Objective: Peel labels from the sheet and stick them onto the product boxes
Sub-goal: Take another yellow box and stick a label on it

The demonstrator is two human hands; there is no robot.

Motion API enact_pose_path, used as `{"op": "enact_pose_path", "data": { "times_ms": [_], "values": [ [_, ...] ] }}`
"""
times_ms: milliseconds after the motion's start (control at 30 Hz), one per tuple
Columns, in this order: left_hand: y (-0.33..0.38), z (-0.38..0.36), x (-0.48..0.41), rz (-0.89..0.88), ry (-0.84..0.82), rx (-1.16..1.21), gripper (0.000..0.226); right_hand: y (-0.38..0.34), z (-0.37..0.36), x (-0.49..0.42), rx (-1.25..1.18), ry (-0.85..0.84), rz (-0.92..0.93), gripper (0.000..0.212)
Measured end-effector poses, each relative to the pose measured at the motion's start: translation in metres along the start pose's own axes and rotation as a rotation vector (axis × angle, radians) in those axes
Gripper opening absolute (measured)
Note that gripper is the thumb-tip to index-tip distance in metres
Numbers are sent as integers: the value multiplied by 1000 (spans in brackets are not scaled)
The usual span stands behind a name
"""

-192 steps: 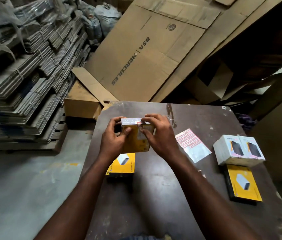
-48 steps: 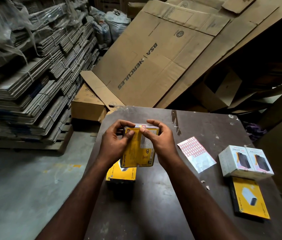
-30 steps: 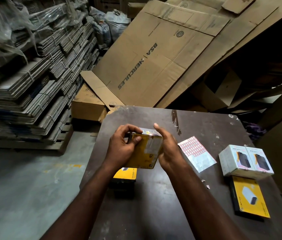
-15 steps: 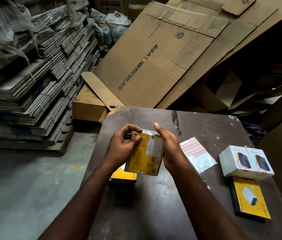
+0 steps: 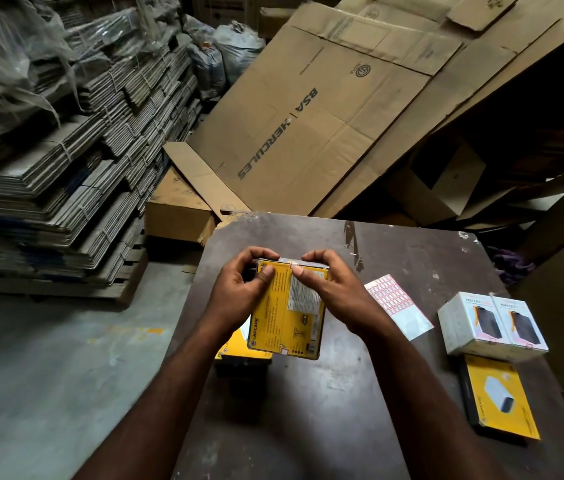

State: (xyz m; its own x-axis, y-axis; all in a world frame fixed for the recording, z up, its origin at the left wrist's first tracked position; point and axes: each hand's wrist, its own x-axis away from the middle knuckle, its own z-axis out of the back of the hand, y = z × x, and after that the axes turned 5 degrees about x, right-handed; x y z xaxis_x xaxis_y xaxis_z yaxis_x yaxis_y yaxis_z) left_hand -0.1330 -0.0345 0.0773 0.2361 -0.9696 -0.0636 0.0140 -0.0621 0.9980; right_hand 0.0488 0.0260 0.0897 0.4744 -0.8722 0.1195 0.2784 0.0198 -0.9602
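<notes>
Above tabletop (image 5: 412, 258) | left hand (image 5: 239, 289) grips yellow box (image 5: 287, 317), tilted for reach | right hand (image 5: 332, 289) grips too, thumb pressing label (image 5: 292, 263) onto edge

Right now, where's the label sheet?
Head view: on the table, right of centre, the label sheet lies flat between the right hand and the white boxes.
</notes>
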Motion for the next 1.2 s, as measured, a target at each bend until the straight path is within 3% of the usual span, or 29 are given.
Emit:
{"op": "enact_pose_path", "data": {
  "times_ms": [200, 300, 400, 600, 700, 800, 900, 1200],
  "values": [
    [0, 1, -2, -2, 13, -13, 14, 4, -3, 1, -2, -12, -22, 20],
    [1, 0, -2, -7, 13, -13, 13, 3, -7, -1, -10, 38, -12, 40],
    [1, -1, -2, -22, 9, -18, 13, 4, -9, -2, 83, 117, 44, 40],
    [2, -5, -1, -46, 41, -13, 11, 5, 0, -3, -2, -29, 12, 23],
    [2, -5, -1, -52, 58, 3, 10, 5, -1, -3, -5, -57, -5, 31],
    [3, -7, 0, -58, 42, -16, 10, 0, -5, -3, -49, 31, -20, 36],
    [4, -12, 2, -94, 35, -75, 8, 0, -11, -6, -83, 149, -69, 26],
    [-6, -13, 2, -48, -33, -56, 14, 2, -11, -8, -79, 144, -215, 35]
  ]
}}
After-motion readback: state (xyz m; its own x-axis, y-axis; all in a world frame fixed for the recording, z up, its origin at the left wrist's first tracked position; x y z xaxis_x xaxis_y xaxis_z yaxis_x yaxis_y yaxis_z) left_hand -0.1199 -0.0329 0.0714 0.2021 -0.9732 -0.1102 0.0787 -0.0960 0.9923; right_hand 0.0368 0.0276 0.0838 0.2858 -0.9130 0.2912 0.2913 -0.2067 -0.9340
